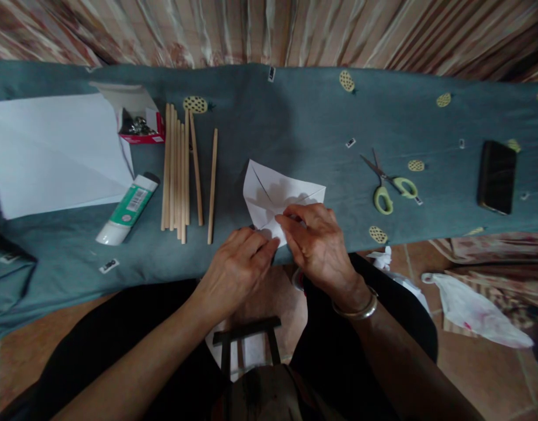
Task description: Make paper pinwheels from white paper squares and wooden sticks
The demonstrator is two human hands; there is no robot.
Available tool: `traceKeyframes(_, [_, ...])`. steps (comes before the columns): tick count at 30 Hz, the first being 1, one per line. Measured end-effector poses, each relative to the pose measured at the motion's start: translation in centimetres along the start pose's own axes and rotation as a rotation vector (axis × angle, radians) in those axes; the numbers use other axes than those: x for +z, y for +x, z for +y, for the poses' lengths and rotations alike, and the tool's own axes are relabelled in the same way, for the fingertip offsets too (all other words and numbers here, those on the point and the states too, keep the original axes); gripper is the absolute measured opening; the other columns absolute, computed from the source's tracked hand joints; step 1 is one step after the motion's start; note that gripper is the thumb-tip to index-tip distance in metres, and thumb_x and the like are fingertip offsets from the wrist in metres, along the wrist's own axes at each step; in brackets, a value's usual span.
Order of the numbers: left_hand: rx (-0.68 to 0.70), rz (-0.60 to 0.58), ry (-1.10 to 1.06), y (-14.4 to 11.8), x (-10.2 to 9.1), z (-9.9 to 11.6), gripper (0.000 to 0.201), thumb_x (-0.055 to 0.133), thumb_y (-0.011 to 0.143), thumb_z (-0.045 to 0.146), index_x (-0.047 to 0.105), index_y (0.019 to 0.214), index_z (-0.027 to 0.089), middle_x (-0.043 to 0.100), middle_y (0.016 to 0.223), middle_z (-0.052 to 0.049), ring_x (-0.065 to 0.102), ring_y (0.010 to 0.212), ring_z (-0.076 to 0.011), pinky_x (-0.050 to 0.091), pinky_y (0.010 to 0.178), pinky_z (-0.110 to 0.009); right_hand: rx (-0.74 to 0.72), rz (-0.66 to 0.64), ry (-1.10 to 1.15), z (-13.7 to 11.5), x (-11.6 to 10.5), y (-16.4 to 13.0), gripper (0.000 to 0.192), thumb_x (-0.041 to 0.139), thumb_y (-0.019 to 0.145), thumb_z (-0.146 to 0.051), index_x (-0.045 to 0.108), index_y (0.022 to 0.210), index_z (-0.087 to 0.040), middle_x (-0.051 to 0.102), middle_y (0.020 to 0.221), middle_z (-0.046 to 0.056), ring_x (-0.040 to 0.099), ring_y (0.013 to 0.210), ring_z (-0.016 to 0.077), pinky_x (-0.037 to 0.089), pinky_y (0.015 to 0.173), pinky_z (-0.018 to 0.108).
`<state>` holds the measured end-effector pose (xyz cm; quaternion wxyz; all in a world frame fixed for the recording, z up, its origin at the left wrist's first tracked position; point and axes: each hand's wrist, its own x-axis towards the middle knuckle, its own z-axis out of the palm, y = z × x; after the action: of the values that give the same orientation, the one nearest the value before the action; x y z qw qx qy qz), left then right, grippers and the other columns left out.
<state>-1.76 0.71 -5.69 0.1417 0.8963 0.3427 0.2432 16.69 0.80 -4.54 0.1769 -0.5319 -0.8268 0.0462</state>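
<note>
A white sheet of paper point(275, 184) with cut slits and crease lines lies at the front edge of the cloth-covered table. One corner of it is folded toward the middle. My left hand point(240, 263) is closed at the paper's near left edge, thumb pressed on the folded part. Over the near right side, my right hand point(315, 240) pinches the paper between thumb and fingers, close to its centre. A metal bangle sits on my right wrist. The hands hide part of the paper's near edge.
Several wooden sticks point(175, 175) lie left of the paper. Beyond them are a glue tube point(128, 209), a red box point(141, 126) of small metal pieces and white sheets point(54, 152). Green-handled scissors point(385, 181) and a black phone point(497, 177) lie to the right.
</note>
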Motion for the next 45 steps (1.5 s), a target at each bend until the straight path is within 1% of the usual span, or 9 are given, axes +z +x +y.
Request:
traceKeyframes(3, [-0.004,-0.002,0.001,0.0,0.0,0.0,0.02,0.05,0.093,0.012,0.061,0.109,0.01,0.065,0.087,-0.008,0.059,0.083,-0.0196,0.055,0.073,-0.035,0.028,-0.02,-0.024,-0.3,0.1,-0.1,0.022,0.047,0.096,-0.021,0.066,0.107,-0.021,0.066,0.115,0.007,0.056,0.1,0.0252,0.044,0.081,0.039])
traceKeyframes(7, [-0.002,-0.002,0.015,0.1,-0.1,0.1,0.018,0.052,0.092,0.013,0.063,0.106,0.009,0.065,0.084,-0.007,0.058,0.079,-0.0199,0.054,0.07,-0.034,0.016,0.006,-0.047,-0.8,0.5,-0.2,0.025,0.044,0.096,-0.018,0.066,0.108,-0.015,0.064,0.119,0.011,0.054,0.101,0.0259,0.044,0.082,0.04])
traceKeyframes(10, [0.005,0.015,0.03,0.2,-0.1,0.1,0.017,0.053,0.091,0.012,0.063,0.104,0.009,0.065,0.084,-0.008,0.059,0.08,-0.0206,0.055,0.071,-0.034,0.012,-0.001,-0.038,-1.0,0.8,-0.2,0.028,0.04,0.097,-0.016,0.065,0.11,-0.015,0.064,0.118,0.012,0.053,0.101,0.0259,0.044,0.082,0.041])
traceKeyframes(14, [0.012,0.032,0.051,0.2,0.1,-0.2,0.016,0.052,0.091,0.013,0.063,0.102,0.012,0.064,0.083,-0.007,0.059,0.079,-0.0208,0.055,0.07,-0.035,0.022,-0.007,-0.02,-1.0,1.3,-0.3,0.029,0.043,0.096,-0.015,0.065,0.114,-0.016,0.065,0.118,0.012,0.053,0.103,0.0261,0.044,0.084,0.041])
traceKeyframes(18, [0.036,0.065,0.053,0.1,0.5,-0.4,0.015,0.051,0.09,0.011,0.062,0.101,0.012,0.065,0.085,-0.007,0.059,0.08,-0.021,0.055,0.071,-0.035,0.032,-0.03,-0.022,-0.9,1.3,-0.3,0.029,0.045,0.095,-0.016,0.064,0.117,-0.016,0.063,0.122,0.011,0.052,0.107,0.0256,0.043,0.089,0.04])
traceKeyframes(26, [0.043,0.101,0.04,-0.2,1.1,-1.0,0.015,0.054,0.09,0.013,0.063,0.102,0.013,0.065,0.085,-0.006,0.061,0.079,-0.0205,0.054,0.071,-0.034,0.069,-0.026,-0.05,-0.9,1.0,0.5,0.025,0.046,0.093,-0.016,0.067,0.105,-0.018,0.06,0.127,0.008,0.049,0.108,0.024,0.042,0.091,0.038])
traceKeyframes(35, [0.033,0.103,0.031,-0.1,1.3,-1.1,0.019,0.049,0.092,0.016,0.064,0.104,0.015,0.066,0.087,-0.007,0.061,0.08,-0.0207,0.054,0.073,-0.036,0.05,-0.073,-0.058,-0.7,2.3,-0.1,0.028,0.049,0.094,-0.021,0.063,0.118,-0.015,0.059,0.129,0.012,0.05,0.112,0.0264,0.041,0.093,0.04])
traceKeyframes(42, [0.032,0.072,0.08,-0.2,1.3,-0.8,0.018,0.052,0.091,0.017,0.063,0.104,0.014,0.065,0.087,-0.007,0.06,0.079,-0.021,0.053,0.072,-0.034,0.09,0.018,-0.006,-0.7,1.4,-0.2,0.029,0.046,0.094,-0.015,0.067,0.113,-0.016,0.058,0.133,0.008,0.047,0.116,0.0234,0.041,0.098,0.037])
traceKeyframes(45, [0.0,0.042,0.08,-0.2,1.1,-0.4,0.018,0.052,0.09,0.015,0.063,0.105,0.015,0.065,0.09,-0.007,0.06,0.083,-0.0219,0.054,0.075,-0.035,0.085,0.049,0.014,-0.7,1.3,-0.4,0.03,0.045,0.093,-0.013,0.068,0.111,-0.015,0.057,0.134,0.01,0.047,0.116,0.0251,0.041,0.097,0.04])
